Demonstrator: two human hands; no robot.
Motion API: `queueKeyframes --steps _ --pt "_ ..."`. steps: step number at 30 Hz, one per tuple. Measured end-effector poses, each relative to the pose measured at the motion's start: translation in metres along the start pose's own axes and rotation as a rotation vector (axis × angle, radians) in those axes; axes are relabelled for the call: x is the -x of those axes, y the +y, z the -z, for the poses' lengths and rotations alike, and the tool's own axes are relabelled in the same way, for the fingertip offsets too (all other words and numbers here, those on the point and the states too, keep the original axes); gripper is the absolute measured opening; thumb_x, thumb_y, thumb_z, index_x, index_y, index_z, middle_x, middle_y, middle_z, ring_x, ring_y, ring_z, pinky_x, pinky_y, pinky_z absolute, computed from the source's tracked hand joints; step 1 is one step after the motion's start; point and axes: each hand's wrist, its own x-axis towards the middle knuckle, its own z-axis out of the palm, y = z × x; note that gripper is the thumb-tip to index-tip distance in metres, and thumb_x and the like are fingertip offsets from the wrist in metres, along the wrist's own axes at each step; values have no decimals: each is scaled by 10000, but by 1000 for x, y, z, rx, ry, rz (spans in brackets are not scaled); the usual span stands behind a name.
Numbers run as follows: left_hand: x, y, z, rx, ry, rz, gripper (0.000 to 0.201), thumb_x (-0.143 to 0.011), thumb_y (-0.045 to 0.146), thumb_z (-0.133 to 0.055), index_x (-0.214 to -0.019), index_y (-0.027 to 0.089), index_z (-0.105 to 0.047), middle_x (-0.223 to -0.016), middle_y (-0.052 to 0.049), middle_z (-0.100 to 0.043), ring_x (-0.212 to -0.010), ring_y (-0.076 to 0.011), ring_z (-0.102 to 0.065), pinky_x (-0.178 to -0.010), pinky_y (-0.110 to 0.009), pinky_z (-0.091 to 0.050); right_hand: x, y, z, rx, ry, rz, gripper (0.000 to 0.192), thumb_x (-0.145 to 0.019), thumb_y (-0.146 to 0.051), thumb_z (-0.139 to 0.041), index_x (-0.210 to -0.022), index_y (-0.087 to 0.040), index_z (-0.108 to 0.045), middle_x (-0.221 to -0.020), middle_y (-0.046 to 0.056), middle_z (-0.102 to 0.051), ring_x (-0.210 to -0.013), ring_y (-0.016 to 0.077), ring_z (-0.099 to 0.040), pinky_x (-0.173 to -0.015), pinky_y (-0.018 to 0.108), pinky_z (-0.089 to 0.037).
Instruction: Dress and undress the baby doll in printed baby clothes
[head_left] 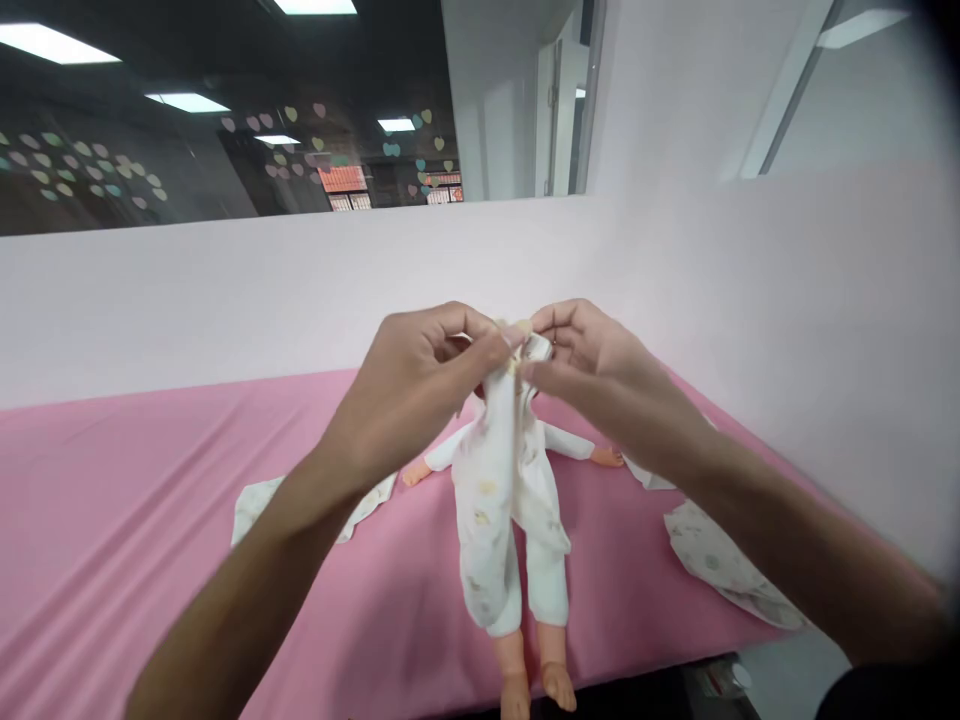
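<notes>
White printed baby pants hang between my hands, their two legs pointing down. Fingers and thumb of my left hand pinch the upper edge on the left. My right hand is closed on the same edge at the right, its thumb low and the other fingers curled behind. Behind the pants a baby doll in white clothes lies on its back, arms spread and bare feet towards me. The doll's head and most of its torso are hidden by the pants and my hands.
A pink sheet covers the surface under the doll. White patterned cloth lies at the left, partly behind my forearm, and another patterned cloth at the right. A white wall with windows above stands at the back.
</notes>
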Motion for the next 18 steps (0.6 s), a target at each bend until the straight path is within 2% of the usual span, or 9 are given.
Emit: queueKeyframes --steps 4,8,10,12,13,15,16,17,18 --pt "16 13 -7 -41 -50 -85 235 -921 361 -597 -806 195 -717 -938 -45 -709 -854 -149 -644 -731 -247 -513 19 0 -3 -100 -135 81 525 -772 -268 -750 -1209 -258 -458 -1016 26 -574 -925 171 -581 -765 323 -510" --pt "19 11 -8 -70 -41 -119 217 -927 368 -591 -881 209 -731 -1009 -59 -703 -933 -162 -639 -794 -266 -525 23 5 -1 -86 -207 86 684 -690 -296 -835 -1248 -288 -440 -1101 28 -557 -980 175 -574 -793 319 -516" --pt "19 6 -7 -68 -36 -130 202 -928 362 -591 -921 219 -734 -1089 -65 -690 -998 -177 -632 -834 -289 -529 22 6 -1 -74 -149 64 584 -746 -288 -788 -1224 -276 -452 -1081 31 -565 -956 170 -580 -765 310 -517" --pt "23 -3 -9 -57 63 -149 178 -910 345 -624 -1024 248 -719 -1249 -63 -633 -1146 -208 -588 -915 -333 -518 21 5 -1 -83 -69 42 413 -821 -264 -698 -1170 -256 -479 -1012 27 -578 -884 158 -591 -707 294 -515" --pt "28 -8 -11 -42 149 -155 246 -883 341 -663 -1117 270 -690 -1350 -60 -571 -1237 -229 -537 -967 -364 -501 20 4 -1 -100 -39 35 350 -840 -255 -665 -1143 -249 -490 -973 23 -583 -845 152 -595 -675 286 -511" --pt "41 -22 -22 43 291 -108 563 -806 342 -753 -1331 316 -553 -1509 -60 -418 -1364 -268 -427 -1044 -418 -463 18 0 3 -158 0 32 293 -845 -248 -641 -1106 -243 -508 -916 14 -591 -790 148 -601 -625 272 -506" --pt "49 -30 -30 129 271 -42 727 -763 355 -792 -1412 327 -466 -1540 -68 -376 -1376 -279 -418 -1053 -424 -463 17 -3 5 -193 23 35 283 -840 -249 -641 -1093 -245 -515 -900 9 -594 -773 147 -604 -610 269 -506" --pt "58 -38 -39 249 162 80 798 -762 361 -793 -1458 326 -406 -1522 -83 -408 -1338 -284 -471 -1020 -417 -494 15 -5 8 -226 52 38 274 -833 -249 -642 -1080 -250 -523 -892 4 -597 -758 146 -607 -601 266 -507" --pt "66 -45 -48 384 -4 214 787 -779 370 -777 -1466 301 -400 -1462 -106 -487 -1268 -291 -544 -967 -414 -532 12 -7 11 -254 88 39 264 -826 -249 -641 -1066 -256 -531 -887 -1 -600 -743 143 -608 -595 264 -509"
